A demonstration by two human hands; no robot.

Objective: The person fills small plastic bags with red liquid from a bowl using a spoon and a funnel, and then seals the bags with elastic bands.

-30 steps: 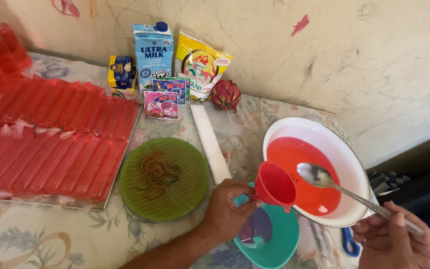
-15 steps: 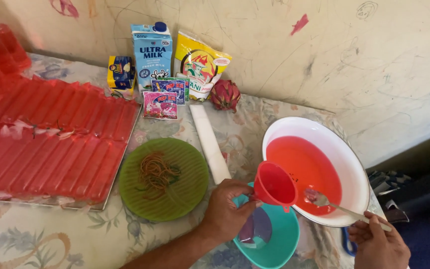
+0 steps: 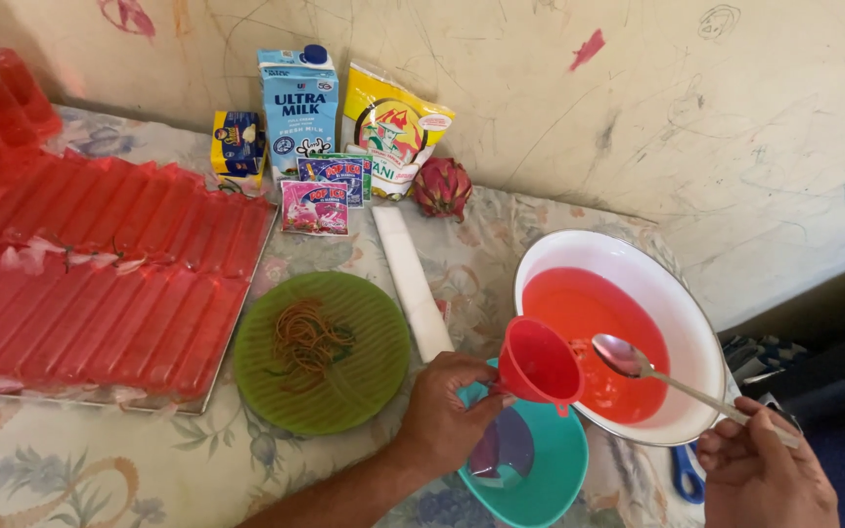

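Left hand point(image 3: 442, 416): gripped the red funnel point(image 3: 538, 362) over a teal bowl point(image 3: 550, 469).
Right hand point(image 3: 760, 474): pinched a spoon point(image 3: 657, 372), now lifted out of the red liquid point(image 3: 594, 342) (half a second earlier it was dipped in).

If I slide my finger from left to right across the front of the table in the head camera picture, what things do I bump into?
Tray of long red ice pops → green plate with rubber bands → left hand → red funnel → spoon over the white bowl of red liquid → right hand.
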